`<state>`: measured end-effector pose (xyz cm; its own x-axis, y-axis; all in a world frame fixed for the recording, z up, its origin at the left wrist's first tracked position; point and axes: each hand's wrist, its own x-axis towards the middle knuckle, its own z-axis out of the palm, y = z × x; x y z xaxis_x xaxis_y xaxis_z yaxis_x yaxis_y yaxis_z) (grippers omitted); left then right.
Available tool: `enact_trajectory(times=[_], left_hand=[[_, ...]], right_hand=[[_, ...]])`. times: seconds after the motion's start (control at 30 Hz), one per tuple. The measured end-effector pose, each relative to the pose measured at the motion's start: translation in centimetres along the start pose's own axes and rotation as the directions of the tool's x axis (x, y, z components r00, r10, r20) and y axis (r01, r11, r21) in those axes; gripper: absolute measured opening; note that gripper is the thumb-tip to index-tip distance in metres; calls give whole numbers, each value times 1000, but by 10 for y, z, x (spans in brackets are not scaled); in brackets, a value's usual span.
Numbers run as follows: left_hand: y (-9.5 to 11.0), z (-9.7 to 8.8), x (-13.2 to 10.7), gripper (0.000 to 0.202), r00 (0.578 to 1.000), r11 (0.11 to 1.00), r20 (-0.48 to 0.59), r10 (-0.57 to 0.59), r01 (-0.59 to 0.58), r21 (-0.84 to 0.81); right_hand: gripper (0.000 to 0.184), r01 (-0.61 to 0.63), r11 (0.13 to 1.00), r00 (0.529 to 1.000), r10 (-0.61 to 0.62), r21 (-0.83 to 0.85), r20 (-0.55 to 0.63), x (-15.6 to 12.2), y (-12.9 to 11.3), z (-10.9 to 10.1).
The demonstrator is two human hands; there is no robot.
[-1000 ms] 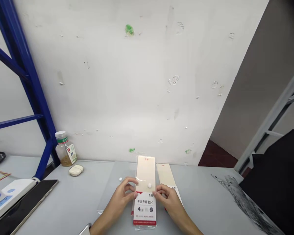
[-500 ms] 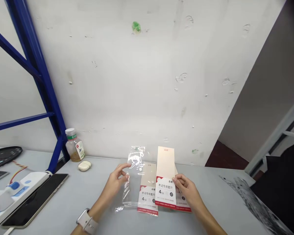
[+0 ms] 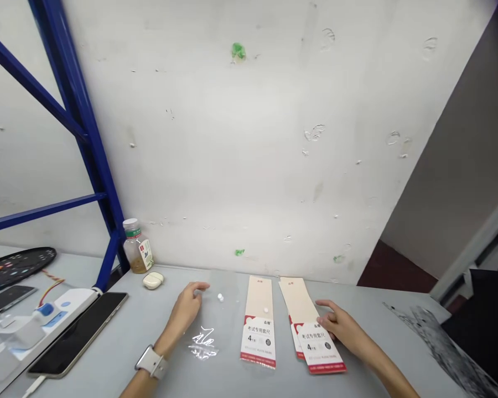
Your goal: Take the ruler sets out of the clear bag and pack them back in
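Note:
My left hand [image 3: 185, 311] lies on the grey table [image 3: 149, 331] with its fingers stretched out, resting at the edge of a clear plastic sleeve [image 3: 203, 344] that lies flat. A small white round piece [image 3: 220, 297] sits just beyond the fingertips. A beige card with a red and white label [image 3: 259, 321] lies in the middle. To its right lie two overlapping cards of the same kind [image 3: 311, 329]. My right hand [image 3: 342, 327] rests flat with its fingertips on their right edge. A watch is on my left wrist.
A small bottle [image 3: 136, 253] and a white earbud case [image 3: 153, 280] stand near the wall by the blue rack post [image 3: 87, 138]. A dark tablet [image 3: 78, 334], a power strip [image 3: 45, 316] and a black disc [image 3: 16, 265] are at the left. Dark patterned material [image 3: 431, 342] lies at the right.
Both hands have come down to the table. The left hand laid the clear sleeve flat; the right hand set its card on the stack at the right. The camera shifted left.

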<state>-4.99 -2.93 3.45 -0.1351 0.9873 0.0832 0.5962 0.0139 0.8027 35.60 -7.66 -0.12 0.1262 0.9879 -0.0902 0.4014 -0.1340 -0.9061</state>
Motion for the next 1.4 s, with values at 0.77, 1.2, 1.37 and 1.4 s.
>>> enact_trajectory(times=[0.77,1.2,1.37,1.4], left_hand=[[14,17,-25,29,963,901,85,254,-268,342],[49,35,-68,29,616,644,522,590,-749,156],[50,36,-67,42,588,643,577,567,-754,136],[51,37,-67,46,593,644,582,557,-751,148]], right_hand=[[46,154,875,988,-147,-459,50,-18,-27,5],[41,347,738,923,-377,-578,73,-24,-22,40],[51,323,771,946,-284,-549,158,-27,-28,37],[50,333,768,943,-286,-547,172,-27,-28,38]])
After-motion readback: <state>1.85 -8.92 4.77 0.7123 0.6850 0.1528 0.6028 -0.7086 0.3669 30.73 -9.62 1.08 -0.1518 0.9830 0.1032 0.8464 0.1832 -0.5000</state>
